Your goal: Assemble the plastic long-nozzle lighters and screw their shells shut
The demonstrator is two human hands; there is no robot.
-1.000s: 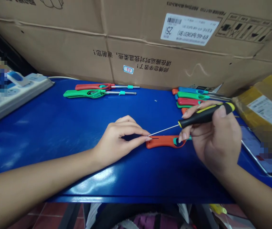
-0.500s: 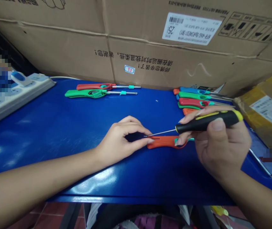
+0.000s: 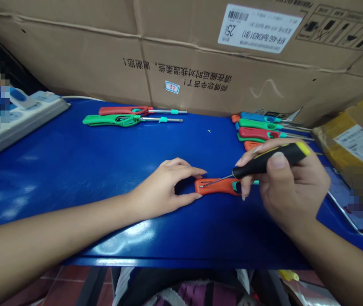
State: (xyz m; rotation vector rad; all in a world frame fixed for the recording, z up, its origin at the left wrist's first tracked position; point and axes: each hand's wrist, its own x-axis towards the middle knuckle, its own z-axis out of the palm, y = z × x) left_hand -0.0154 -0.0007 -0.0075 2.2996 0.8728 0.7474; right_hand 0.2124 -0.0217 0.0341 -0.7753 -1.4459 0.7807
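An orange lighter (image 3: 217, 186) with a teal trigger lies flat on the blue table (image 3: 82, 170). My left hand (image 3: 165, 189) rests at its left end, thumb and forefinger spread around the tip and touching it. My right hand (image 3: 288, 185) grips a black and yellow screwdriver (image 3: 266, 160). Its thin metal shaft slants down to the left, with the tip on the lighter's orange body.
A red and a green lighter (image 3: 120, 120) lie at the back left. A stack of several lighters (image 3: 258, 131) sits at the back right. Cardboard boxes (image 3: 181, 51) wall the far edge. A white power strip (image 3: 18, 119) is at left, a yellow parcel (image 3: 353, 140) at right.
My left hand's pinch at the lighter's end has loosened, the fingers now spread. The screwdriver tip has moved from my left fingertips onto the lighter's body.
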